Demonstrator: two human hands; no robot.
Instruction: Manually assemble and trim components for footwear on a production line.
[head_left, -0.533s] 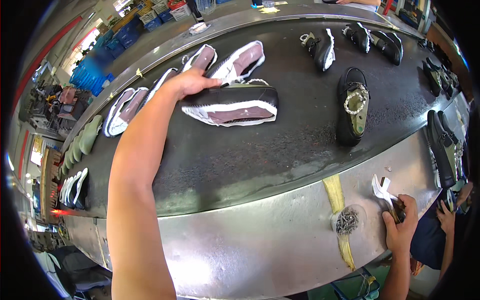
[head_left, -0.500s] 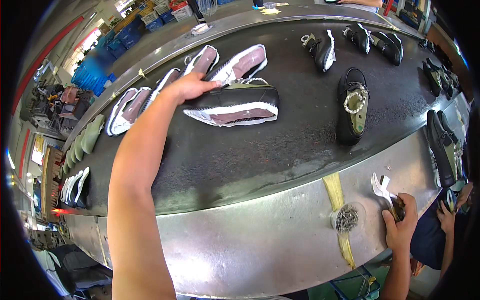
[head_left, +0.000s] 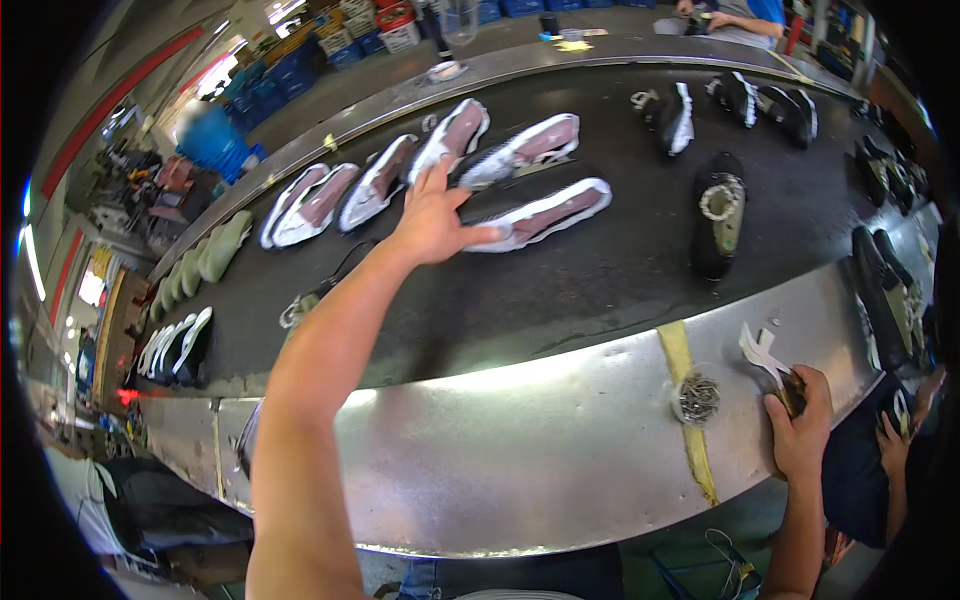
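Note:
My left hand (head_left: pixel 445 215) reaches over the belt with fingers spread. Its thumb rests against the end of a black shoe upper (head_left: pixel 560 214) that lies with its white-edged, pinkish-brown underside up. The fingertips are beside a second such upper (head_left: pixel 460 135), and another (head_left: pixel 530 150) lies just to their right. In my right hand (head_left: pixel 803 425) is a pincer-like tool (head_left: pixel 765 355) with a silver metal head and a brown handle. It is held above the metal ledge (head_left: pixel 560 450), near a clear cup of small nails (head_left: pixel 697 398) on a yellow tape strip (head_left: pixel 680 345).
More upturned uppers (head_left: pixel 375 185) lie to the left, with green pieces (head_left: pixel 225 245) beyond. A black shoe (head_left: pixel 718 215) with a beaded chain stands right of centre; others (head_left: pixel 670 118) are behind it. Co-workers' hands show at the far side (head_left: pixel 715 20) and right edge (head_left: pixel 893 435).
My left hand has loosened its grip on the shoe upper, which now lies underside up, farther right. A dark shoe has come into view beside my left forearm. My right hand still holds the tool.

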